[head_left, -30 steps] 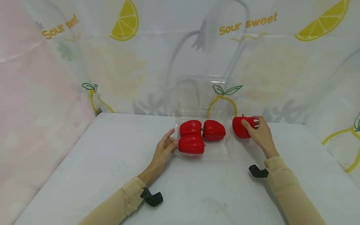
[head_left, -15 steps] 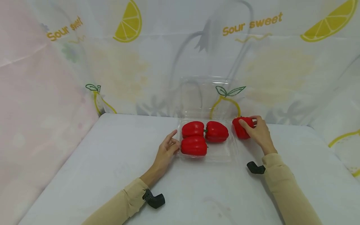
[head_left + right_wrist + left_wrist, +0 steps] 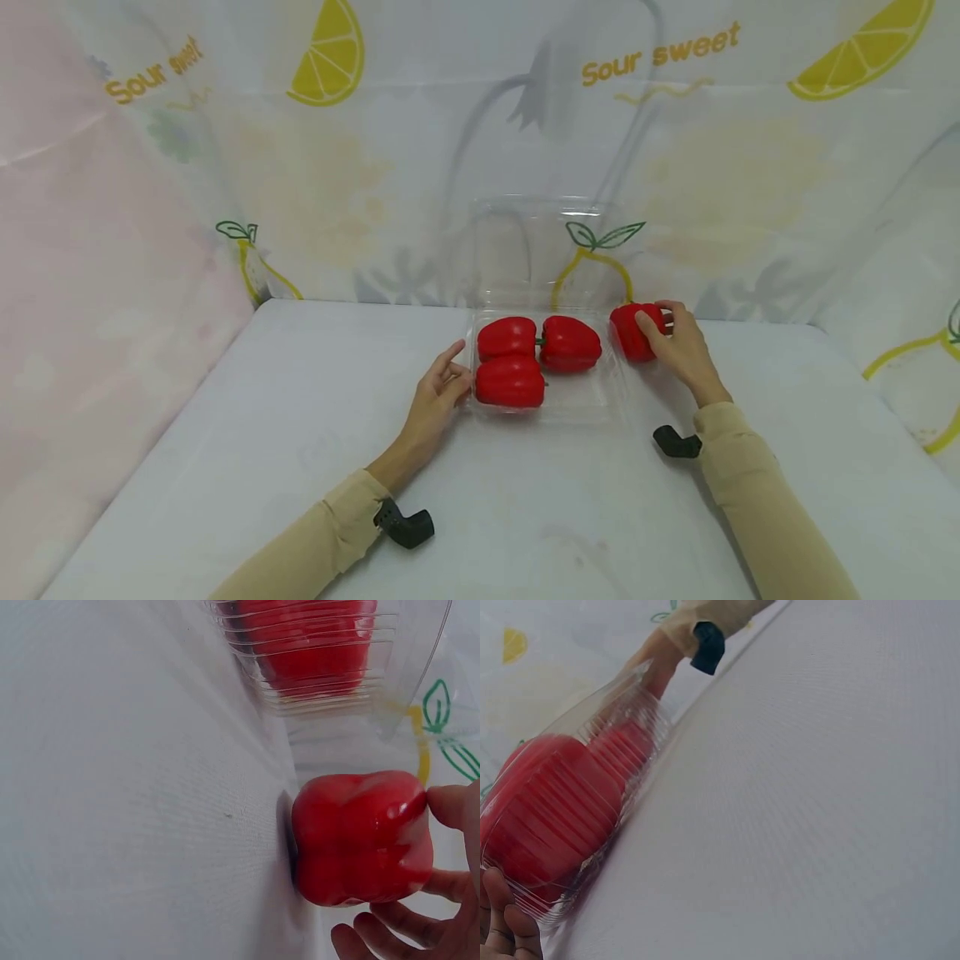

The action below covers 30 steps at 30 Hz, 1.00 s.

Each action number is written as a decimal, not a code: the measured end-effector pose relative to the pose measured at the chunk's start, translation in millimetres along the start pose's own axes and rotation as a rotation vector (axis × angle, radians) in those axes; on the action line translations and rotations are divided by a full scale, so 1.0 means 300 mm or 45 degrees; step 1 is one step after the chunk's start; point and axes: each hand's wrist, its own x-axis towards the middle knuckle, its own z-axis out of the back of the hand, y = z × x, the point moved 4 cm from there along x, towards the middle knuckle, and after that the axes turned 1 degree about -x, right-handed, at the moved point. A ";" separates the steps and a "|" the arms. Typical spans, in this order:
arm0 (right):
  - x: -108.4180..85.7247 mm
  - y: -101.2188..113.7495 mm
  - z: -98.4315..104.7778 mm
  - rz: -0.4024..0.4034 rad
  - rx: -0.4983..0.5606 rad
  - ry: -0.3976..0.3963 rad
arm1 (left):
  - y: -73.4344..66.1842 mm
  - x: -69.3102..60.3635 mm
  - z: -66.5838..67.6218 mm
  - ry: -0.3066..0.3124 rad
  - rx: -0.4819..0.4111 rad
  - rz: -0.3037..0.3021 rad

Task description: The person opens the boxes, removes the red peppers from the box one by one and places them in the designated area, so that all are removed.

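Note:
A clear plastic clamshell box (image 3: pixel 585 404) stands near the back of the table with its lid raised. Inside lie three red bell peppers, two on the left (image 3: pixel 507 338) (image 3: pixel 510 382) and one at the upper right (image 3: pixel 571 344). At the box's left side my left hand (image 3: pixel 435 398) holds the rim between thumb and fingers, index finger stretched out; its fingertips (image 3: pixel 496 885) show against the plastic in the left wrist view. Just right of the box, my right hand (image 3: pixel 682 346) grips another red bell pepper (image 3: pixel 360 838), thumb on one side and fingers on the other, at the table surface.
A white cloth covers the table (image 3: pixel 300 400). Behind the box hangs a backdrop (image 3: pixel 420 167) printed with lemons and words, close to the raised lid (image 3: pixel 517 242). Both sleeves carry a black wrist camera (image 3: pixel 405 525).
My right hand has moved a little left with the pepper, closer to the box. The left hand stays at the box's left rim. The head view has shifted slightly.

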 end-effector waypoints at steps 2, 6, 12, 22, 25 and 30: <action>-0.003 0.004 0.003 0.009 -0.013 -0.007 | -0.003 0.001 0.000 0.007 -0.013 -0.001; -0.005 0.008 0.006 0.038 -0.021 -0.021 | -0.005 0.003 0.001 0.012 -0.015 0.002; 0.000 0.004 -0.001 0.050 -0.017 -0.019 | 0.000 -0.001 0.006 0.003 -0.026 0.023; -0.001 -0.011 0.000 0.022 0.002 0.007 | -0.002 -0.003 -0.001 0.006 -0.040 0.010; -0.002 -0.010 0.001 0.019 0.009 0.012 | -0.004 -0.003 -0.001 0.006 -0.034 0.005; -0.004 -0.005 0.000 0.010 0.016 0.018 | -0.005 -0.006 0.002 0.002 -0.024 0.007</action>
